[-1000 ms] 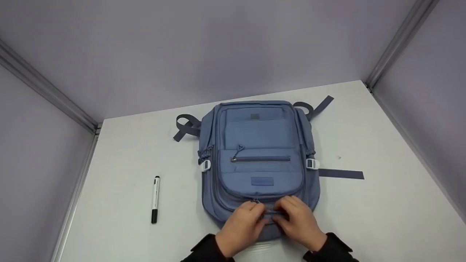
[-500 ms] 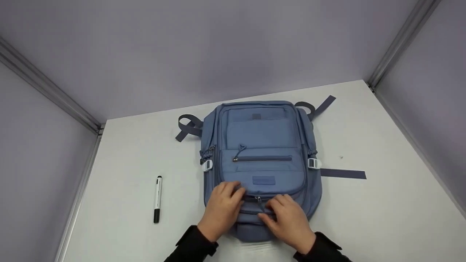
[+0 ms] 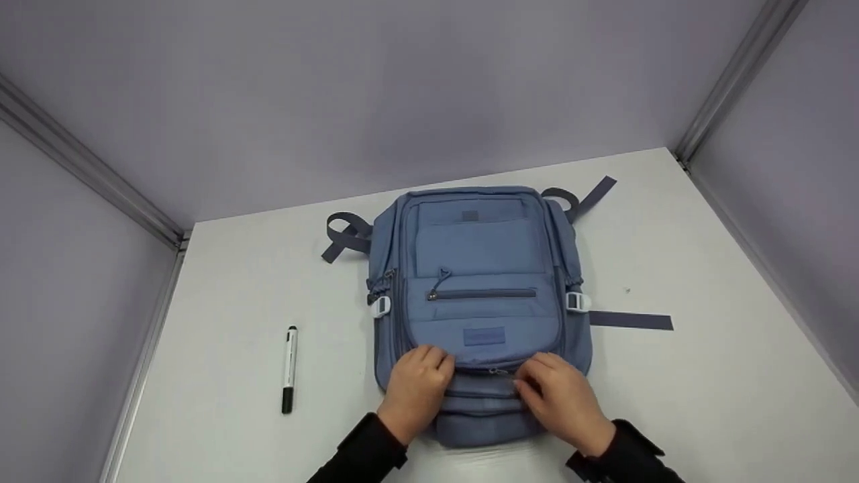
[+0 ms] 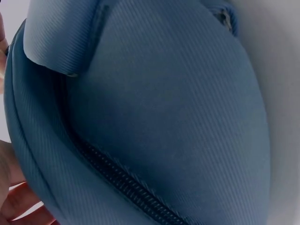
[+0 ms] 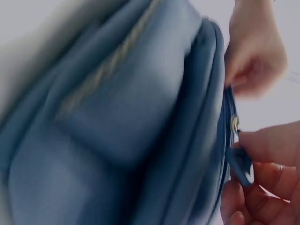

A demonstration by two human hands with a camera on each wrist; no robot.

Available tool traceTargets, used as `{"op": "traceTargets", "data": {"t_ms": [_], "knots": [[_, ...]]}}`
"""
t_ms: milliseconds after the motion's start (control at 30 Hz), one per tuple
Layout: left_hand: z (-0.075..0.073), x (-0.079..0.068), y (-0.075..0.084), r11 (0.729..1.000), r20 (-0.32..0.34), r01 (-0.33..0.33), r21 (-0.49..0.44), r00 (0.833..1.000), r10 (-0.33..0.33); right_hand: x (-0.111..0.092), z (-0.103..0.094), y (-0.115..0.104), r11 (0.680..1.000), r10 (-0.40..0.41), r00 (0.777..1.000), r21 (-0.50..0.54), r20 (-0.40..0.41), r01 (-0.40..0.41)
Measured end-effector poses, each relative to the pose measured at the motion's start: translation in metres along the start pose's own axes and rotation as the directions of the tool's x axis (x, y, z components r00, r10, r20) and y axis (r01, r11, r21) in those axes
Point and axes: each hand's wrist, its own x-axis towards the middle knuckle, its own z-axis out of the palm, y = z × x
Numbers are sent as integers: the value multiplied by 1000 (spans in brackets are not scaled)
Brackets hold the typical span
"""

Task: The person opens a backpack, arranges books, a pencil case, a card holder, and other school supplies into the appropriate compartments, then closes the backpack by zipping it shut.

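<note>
A blue backpack (image 3: pixel 480 248) lies front side up on the table. My left hand (image 3: pixel 417 390) pinches the fabric edge beside the front pocket's curved zipper, at its lower left; in the right wrist view that left hand (image 5: pixel 258 61) has its fingers curled on the zipper line. To the right, my right hand (image 3: pixel 562 399) holds the cord of the zipper pull (image 5: pixel 241 165) between thumb and fingers. The metal zipper slider (image 3: pixel 496 371) sits between both hands. Seen from the left wrist, another zipper (image 4: pixel 126 183) runs along the bag's side.
A black and white marker (image 3: pixel 290 369) lies on the white table (image 3: pixel 221 322) left of the bag. Dark straps (image 3: pixel 631 320) stick out from the bag's sides. Grey wall panels (image 3: pixel 429 87) border the table at the back and both sides.
My left hand has shifted left from the bag's lower middle to the pocket edge. My right hand has moved right with the zipper pull, and the slider has travelled right along the zipper.
</note>
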Motion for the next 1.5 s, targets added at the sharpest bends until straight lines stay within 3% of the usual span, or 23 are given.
{"op": "traceTargets", "data": {"t_ms": [233,433,733,1100,1233,1367,1500], "knots": [[-1,1,-1,1000,-4,0,21,1000,0,0,-33,35,985,154,987,-89,34,-151],[1,1,0,1000,-9,-3,29,1000,3,5,-49,61,971,187,982,-158,42,-178],[-1,1,2,1000,27,-2,4,1000,2,34,-49,91,967,146,989,-213,4,-142],[1,-1,-1,1000,7,-3,-15,1000,3,99,-44,118,948,196,981,-256,9,-187],[-1,-1,-1,1000,29,-2,-23,1000,3,119,-42,124,943,211,978,-263,0,-203],[-5,-1,-2,998,57,19,-58,998,-16,123,-41,127,947,226,974,-238,21,-215],[-9,1,-5,986,77,88,-145,994,-77,112,-42,128,957,236,969,-190,69,-220]]}}
